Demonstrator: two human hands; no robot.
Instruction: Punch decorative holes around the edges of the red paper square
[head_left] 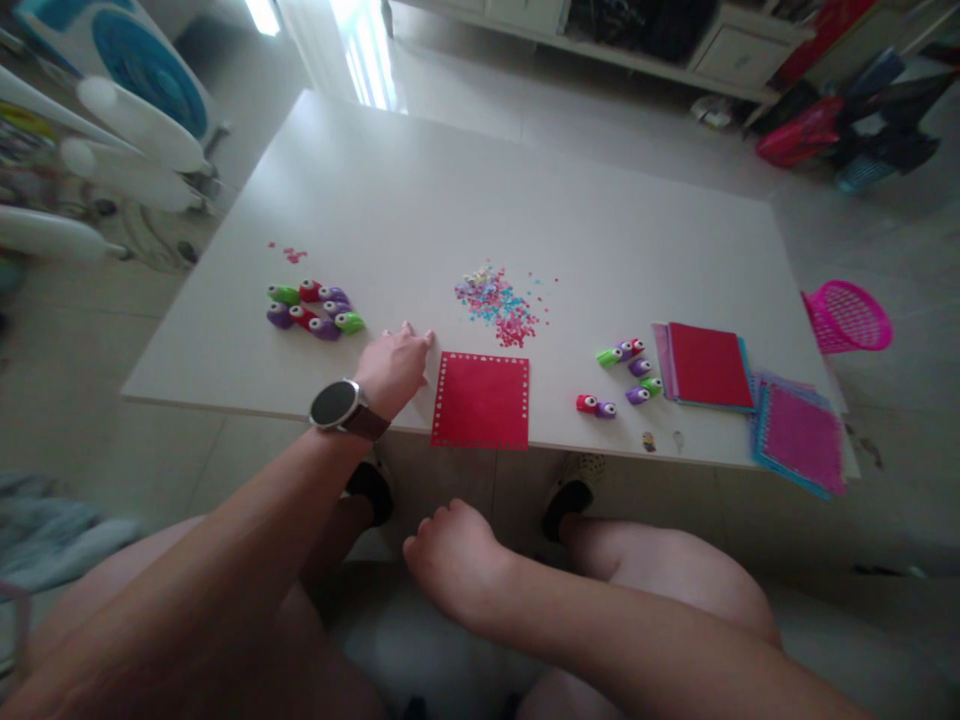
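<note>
My left hand [394, 368], with a watch [335, 405] on its wrist, rests on the white table with its fingers spread. Its fingertips lie close to the upper left corner of a red paper square [484, 400]. Small punched holes run along several of the square's edges, and its near edge reaches the table's edge. My right hand [455, 555] is curled in above my lap, off the table; its fingers are closed, and whatever they may hold is hidden. Beyond the square lies a loose pile of tiny pink, blue and pale paper bits [499, 305].
Small green, red and purple pieces with eye-like spots stand in a left cluster [315, 310] and a right cluster [637, 370]. A red-topped paper stack [709, 365] and a pink-and-blue stack [802, 435] lie at right. A pink basket [851, 317] stands past the table's right edge.
</note>
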